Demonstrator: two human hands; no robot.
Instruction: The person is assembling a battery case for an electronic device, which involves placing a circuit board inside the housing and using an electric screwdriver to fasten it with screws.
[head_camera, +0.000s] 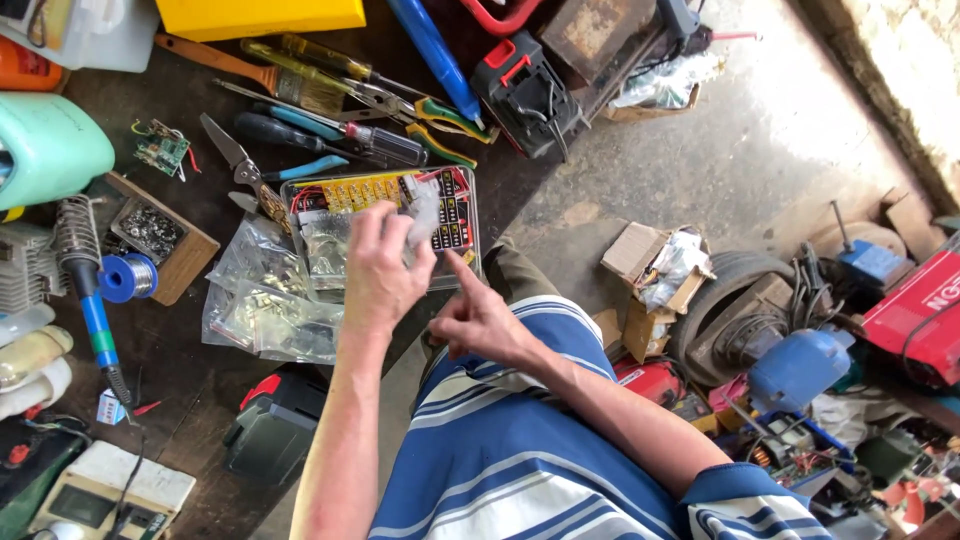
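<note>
Left hand (385, 265) pinches a small clear plastic bag (424, 212) over the shallow clear plastic tray (470, 215) at the bench edge; right hand (478, 318) holds nothing, forefinger out at the tray. Best keep that bag level.

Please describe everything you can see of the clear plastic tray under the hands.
The tray is a shallow, clear plastic rectangle lying flat at the workbench edge. Inside are yellow circuit boards, a black and red board and red wires. The left hand hovers over it holding a small clear bag; the right hand points a finger at its near edge. Clear bags of small parts lie against its left side.
</note>
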